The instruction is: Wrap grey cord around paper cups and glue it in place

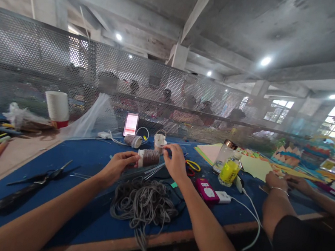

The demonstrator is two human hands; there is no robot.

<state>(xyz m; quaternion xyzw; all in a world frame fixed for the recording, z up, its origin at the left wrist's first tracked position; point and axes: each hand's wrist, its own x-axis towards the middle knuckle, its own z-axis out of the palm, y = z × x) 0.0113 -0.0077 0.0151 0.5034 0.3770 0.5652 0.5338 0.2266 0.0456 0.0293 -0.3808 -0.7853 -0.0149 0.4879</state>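
Cord bundle lies on table near front edge, spool just behind it. Scissors left of bundle. Bottle and jar right; mesh partition behind all.

A brown thread spool lies sideways, held above grey cord.

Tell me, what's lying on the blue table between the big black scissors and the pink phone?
In the head view, a tangled pile of grey cord lies between the black scissors and the pink phone.
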